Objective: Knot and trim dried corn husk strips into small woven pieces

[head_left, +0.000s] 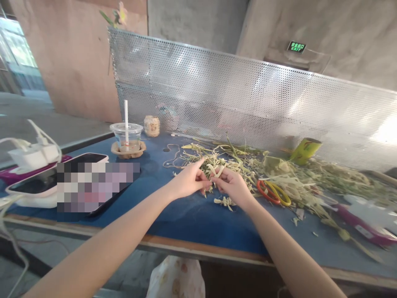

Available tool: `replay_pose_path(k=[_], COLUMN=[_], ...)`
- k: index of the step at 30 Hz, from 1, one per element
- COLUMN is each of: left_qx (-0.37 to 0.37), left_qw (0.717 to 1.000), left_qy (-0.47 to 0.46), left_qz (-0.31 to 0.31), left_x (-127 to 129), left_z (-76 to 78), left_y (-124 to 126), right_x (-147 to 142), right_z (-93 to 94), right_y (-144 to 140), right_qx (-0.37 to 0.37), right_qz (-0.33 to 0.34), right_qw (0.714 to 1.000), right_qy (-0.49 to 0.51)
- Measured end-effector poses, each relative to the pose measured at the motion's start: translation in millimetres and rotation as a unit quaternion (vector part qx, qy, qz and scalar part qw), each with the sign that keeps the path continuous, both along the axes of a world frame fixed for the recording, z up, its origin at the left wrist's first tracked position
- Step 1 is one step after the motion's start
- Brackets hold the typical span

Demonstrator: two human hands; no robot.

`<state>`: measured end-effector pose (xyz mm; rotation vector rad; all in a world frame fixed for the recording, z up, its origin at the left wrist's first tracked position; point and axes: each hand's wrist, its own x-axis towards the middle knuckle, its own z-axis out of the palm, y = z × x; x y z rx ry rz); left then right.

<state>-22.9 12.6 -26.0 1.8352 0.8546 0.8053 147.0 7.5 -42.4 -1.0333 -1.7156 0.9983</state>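
My left hand (190, 181) and my right hand (230, 185) meet above the blue table, fingertips almost touching. A short, pale, folded strip of dried plant (217, 169) pokes up from the pinch of my right hand. My left thumb and fingers are closed beside it, the index finger reaching forward; what they hold, if anything, is hidden. Behind and under both hands spreads a loose pile of shredded dried plant strips (238, 167). A small clump of the same strips (225, 202) lies just in front of my right hand. Orange and yellow-handled scissors (274, 193) rest to the right, partly covered by strips.
Leftward are a plastic cup with a straw (127, 134) in a cardboard holder, a phone (58, 176), a blurred-out screen and a charger (34, 155). A yellow-green cylinder (305, 151) and a purple power strip (362, 225) are on the right. A perforated metal panel (217, 91) bounds the back.
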Motion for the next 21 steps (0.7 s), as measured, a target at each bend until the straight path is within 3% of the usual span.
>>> replay_pose_path(k=[4,10,14,18,21], left_qx=[-0.014,0.03,0.039,0.029,-0.006], left_qw=[1.0,0.999,0.996,0.987,0.982], left_qy=[0.005,-0.021,-0.058,-0.154,-0.189], left_qz=[-0.023,0.03,0.059,0.021,0.001], left_x=[4.0,1.9,0.7,4.7,7.9], left_z=[-2.4,-2.3,-0.4,-0.7,-1.2], left_y=[-0.7,0.1,-0.3,-1.8,-3.2], right_x=[-2.1,3.9,4.8,1.7,1.5], right_z=[4.2,6.3,6.0,6.0,7.0], right_y=[-0.4,2.3,1.4,-3.4,-5.6], right_qx=[-0.049,-0.035,-0.033,-0.031,0.043], right_qz=[0.008,0.057,0.026,0.026,-0.025], right_qw=[0.998,0.997,0.999,0.999,0.998], right_qy=[0.037,0.033,0.015,-0.021,-0.048])
